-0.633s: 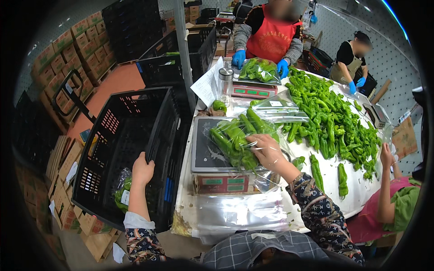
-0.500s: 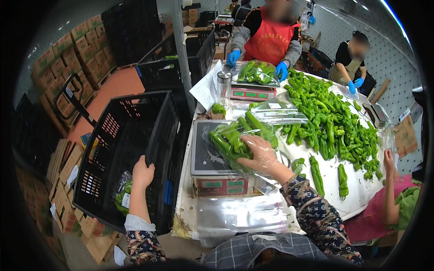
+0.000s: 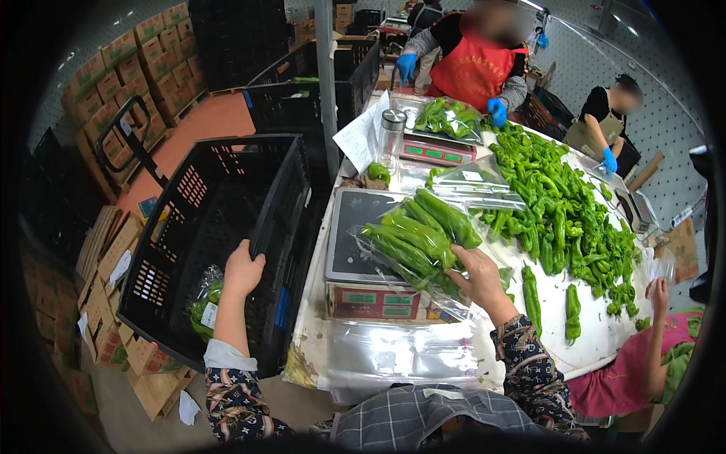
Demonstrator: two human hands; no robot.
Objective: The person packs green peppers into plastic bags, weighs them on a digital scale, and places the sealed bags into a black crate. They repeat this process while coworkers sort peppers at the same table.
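Observation:
My left hand (image 3: 242, 272) is closed on the near-right wall of a black plastic crate (image 3: 276, 189). In that crate lies one clear bag of green peppers (image 3: 204, 314) with a white label. My right hand (image 3: 484, 278) grips the right end of another clear bag of long green peppers (image 3: 416, 234), its thumb and fingers pinching the plastic. This bag is tilted over a digital scale (image 3: 352, 219), covering the right part of its dark platform. Whether the bag touches the platform, I cannot tell. Flat clear bags (image 3: 401, 352) lie stacked before the scale.
A big heap of green peppers (image 3: 560, 212) covers the table's right side. Beyond my scale stand a glass bottle (image 3: 391, 140) and a second scale (image 3: 439, 151) bearing a bagged tray. A metal post (image 3: 326, 83) rises behind the crate. Co-workers stand across and to the right.
My right hand has shifted from lying over the bag to pinching its right end, and the bag's peppers have turned. My left hand stays on the crate. The co-worker's blue-gloved hand opposite has risen.

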